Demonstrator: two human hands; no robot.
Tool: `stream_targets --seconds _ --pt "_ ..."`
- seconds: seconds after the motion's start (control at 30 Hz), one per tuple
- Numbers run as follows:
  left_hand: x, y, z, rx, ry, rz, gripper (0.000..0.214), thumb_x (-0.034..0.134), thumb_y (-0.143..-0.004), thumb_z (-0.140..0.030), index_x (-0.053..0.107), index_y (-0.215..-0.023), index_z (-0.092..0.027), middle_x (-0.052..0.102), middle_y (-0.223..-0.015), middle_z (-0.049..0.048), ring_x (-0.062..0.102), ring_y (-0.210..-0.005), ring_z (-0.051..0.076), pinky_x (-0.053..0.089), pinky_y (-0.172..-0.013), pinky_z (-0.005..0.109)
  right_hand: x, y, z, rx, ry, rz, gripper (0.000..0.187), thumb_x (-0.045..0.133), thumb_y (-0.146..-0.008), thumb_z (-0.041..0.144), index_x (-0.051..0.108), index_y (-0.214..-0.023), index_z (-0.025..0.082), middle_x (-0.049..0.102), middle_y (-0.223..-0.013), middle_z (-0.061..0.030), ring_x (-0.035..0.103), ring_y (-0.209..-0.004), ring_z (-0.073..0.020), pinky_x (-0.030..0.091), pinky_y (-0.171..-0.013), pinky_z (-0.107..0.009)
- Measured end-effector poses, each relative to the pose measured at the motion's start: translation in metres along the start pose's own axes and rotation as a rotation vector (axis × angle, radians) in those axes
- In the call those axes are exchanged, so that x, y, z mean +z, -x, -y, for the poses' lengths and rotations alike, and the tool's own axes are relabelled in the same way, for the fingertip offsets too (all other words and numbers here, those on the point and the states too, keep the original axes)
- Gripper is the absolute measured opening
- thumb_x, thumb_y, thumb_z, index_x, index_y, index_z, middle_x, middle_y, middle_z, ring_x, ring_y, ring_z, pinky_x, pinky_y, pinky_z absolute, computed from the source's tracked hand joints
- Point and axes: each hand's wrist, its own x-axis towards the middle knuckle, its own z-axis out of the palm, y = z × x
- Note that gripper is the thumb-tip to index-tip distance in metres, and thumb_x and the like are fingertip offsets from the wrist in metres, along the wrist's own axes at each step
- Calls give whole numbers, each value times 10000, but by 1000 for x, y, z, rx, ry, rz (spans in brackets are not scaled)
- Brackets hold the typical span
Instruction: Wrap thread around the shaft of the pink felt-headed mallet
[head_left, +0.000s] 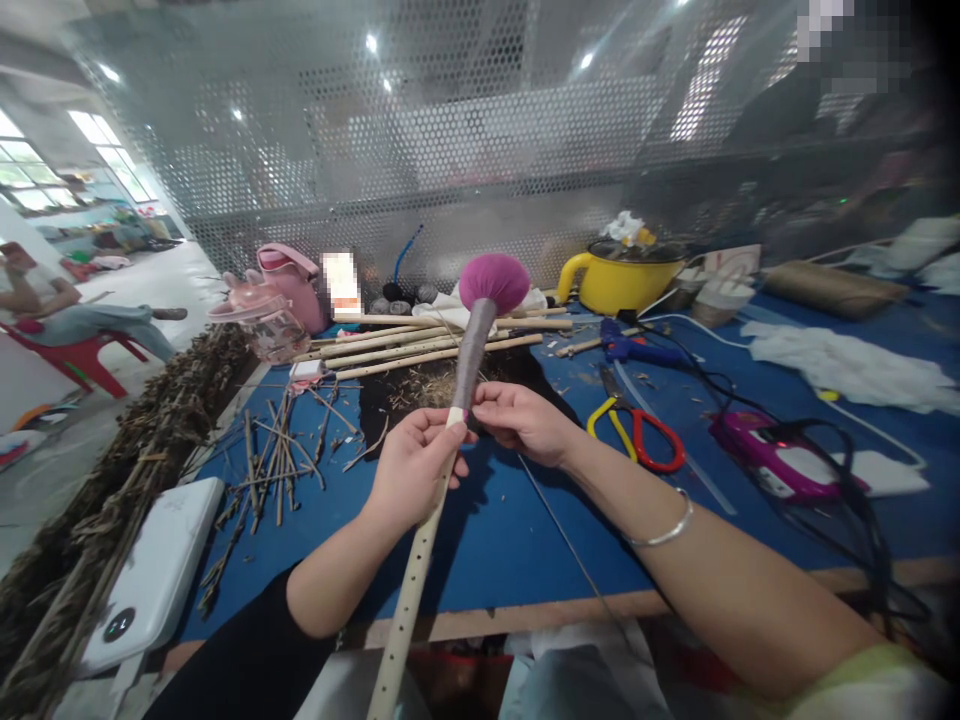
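My left hand (414,468) is wrapped round a long pale bamboo stick (409,598) with small holes along it. The stick rises away from me. Its upper part is bound in grey-purple cloth (471,358) and ends in a round magenta velvet head (494,281). My right hand (520,420) pinches the lower edge of the cloth wrap, just beside my left fingers. A thin wire or thread (562,535) runs down from there toward the table edge. I wear a silver bangle (670,525) on the right wrist.
On the blue table (517,540) lie yellow-and-red scissors (637,432), a blue glue gun (634,349), a pink tool with black cables (772,462), bare sticks (427,345), twigs (277,450), a white power bank (154,575), a yellow pot (619,275). A person sits at far left (52,305).
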Motion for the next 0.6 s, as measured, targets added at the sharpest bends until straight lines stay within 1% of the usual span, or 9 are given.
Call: stream_targets --seconds 0.07,0.13,0.23,0.3,0.37,0.4,0.5,0.57,0.6 --pt "-1 0 0 7 58 38 340 640 -685 -388 532 -876 -128 641 -734 30 503 -425 49 385 -354 153 2 0 0 -7 -24 -20 210 616 -726 302 514 -802 135 371 -437 90 176 -339 -22 104 -325 -166" --pt "-2 0 0 4 107 80 295 621 -711 -367 538 -867 -131 647 -760 36 498 -429 43 377 -357 143 3 0 1 0 -62 -15 243 627 -722 307 517 -862 141 371 -441 96 165 -331 -21 96 -317 -165" --pt "-3 -3 0 -73 149 166 250 583 -745 -360 551 -844 -132 651 -795 51 517 -455 47 390 -382 142 2 -1 0 43 -110 27 301 634 -719 315 519 -941 148 366 -448 101 155 -327 -24 87 -312 -167" --pt "-3 -5 2 -164 113 198 260 553 -760 -373 556 -845 -127 648 -803 70 546 -487 69 414 -406 157 0 -2 -4 71 -104 17 273 642 -711 313 531 -887 136 346 -442 100 160 -329 -24 87 -311 -171" --pt "-2 -5 5 -179 -16 151 301 511 -779 -403 551 -900 -131 638 -813 80 558 -494 89 420 -403 179 -1 -4 -8 85 -73 -42 232 647 -706 308 526 -797 131 328 -433 99 166 -329 -24 89 -310 -175" --pt "-1 -5 8 -133 -111 99 326 498 -783 -417 541 -948 -139 631 -815 74 555 -486 92 413 -394 186 -1 -5 -10 90 -56 -74 225 645 -706 308 519 -771 133 328 -431 98 170 -328 -24 89 -310 -177" --pt "1 -1 15 141 -407 -53 403 573 -741 -378 480 -1087 -192 614 -833 34 569 -558 103 431 -456 196 2 -7 -12 86 -15 -108 222 642 -707 304 515 -771 134 348 -433 95 182 -324 -23 93 -311 -182" --pt "0 1 18 267 -517 -107 414 616 -713 -309 475 -1088 -206 613 -828 15 575 -625 106 448 -542 202 5 -7 -11 68 -3 -92 226 644 -705 297 519 -796 133 345 -429 99 181 -323 -21 91 -314 -183" --pt "0 1 19 291 -538 -120 381 612 -716 -290 485 -1066 -205 614 -822 11 571 -632 102 450 -568 206 6 -7 -10 56 -3 -80 227 643 -707 296 521 -806 132 336 -428 102 179 -325 -21 90 -316 -184"
